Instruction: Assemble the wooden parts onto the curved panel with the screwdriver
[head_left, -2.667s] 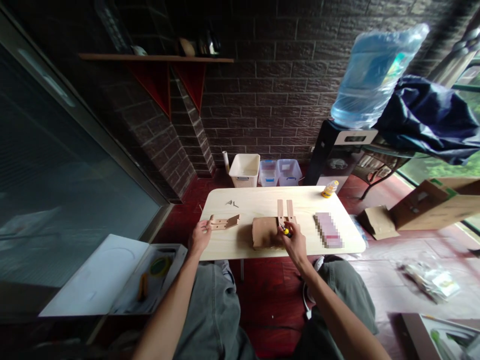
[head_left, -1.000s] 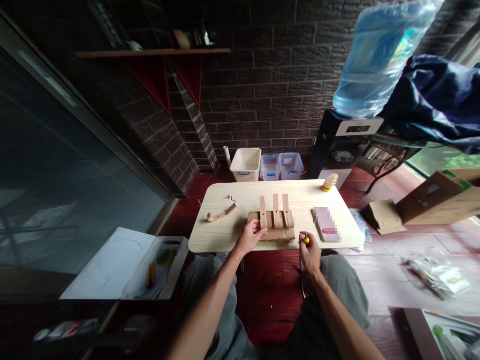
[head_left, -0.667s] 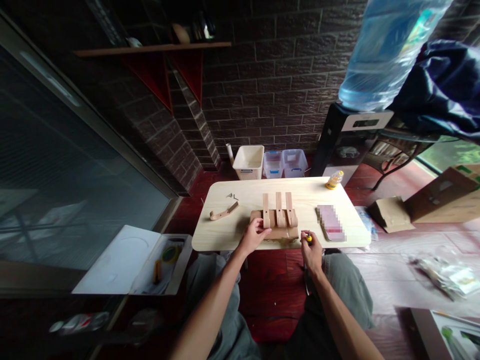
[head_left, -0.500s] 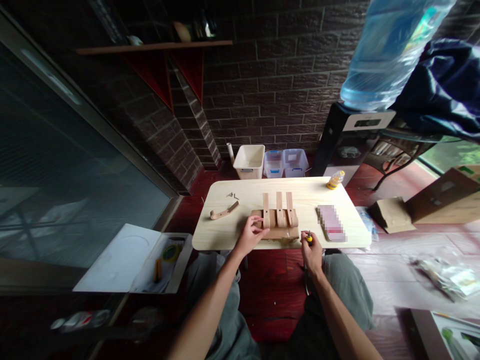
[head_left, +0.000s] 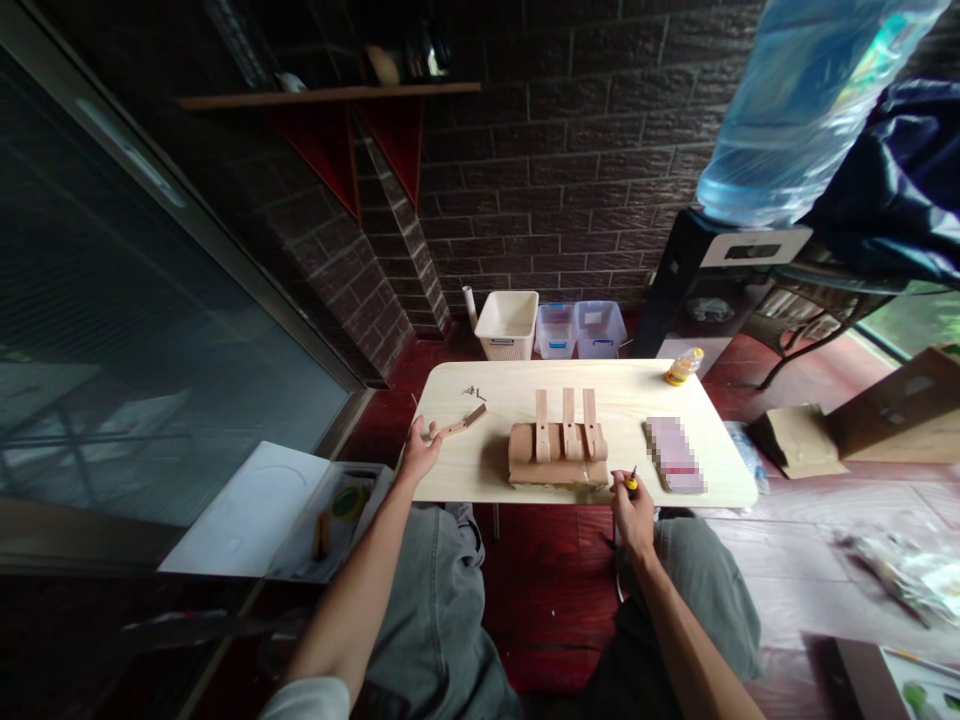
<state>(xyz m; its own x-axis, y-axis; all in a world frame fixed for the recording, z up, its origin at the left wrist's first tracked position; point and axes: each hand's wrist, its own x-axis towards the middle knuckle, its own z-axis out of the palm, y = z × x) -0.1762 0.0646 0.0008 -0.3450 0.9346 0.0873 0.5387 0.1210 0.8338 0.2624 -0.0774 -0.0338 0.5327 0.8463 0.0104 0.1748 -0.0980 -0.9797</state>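
Observation:
My left hand (head_left: 421,450) is at the curled end of a loose wooden hook (head_left: 454,428) at the table's left, thumb and fingers around that end. In my right hand (head_left: 634,505), near the front edge, is a small screwdriver (head_left: 631,484) with a yellow and black handle, its tip pointing up. Between the hands a brown cardboard block (head_left: 555,473) lies on the table. Three similar wooden hooks, the middle one (head_left: 570,425) among them, rest side by side on it with their straight ends pointing away from me. Several small screws (head_left: 474,392) lie behind the loose hook.
The pale table (head_left: 495,375) stands before my knees. A pinkish, blurred-out flat object (head_left: 675,455) and a yellow-capped clear bottle (head_left: 684,367) are on its right. Plastic bins (head_left: 508,345) stand behind it. An open white box (head_left: 300,515) is at the left.
My left hand has left the hooks on the cardboard and moved left to the loose hook. My right hand keeps the screwdriver in about the same place. The view has shifted slightly.

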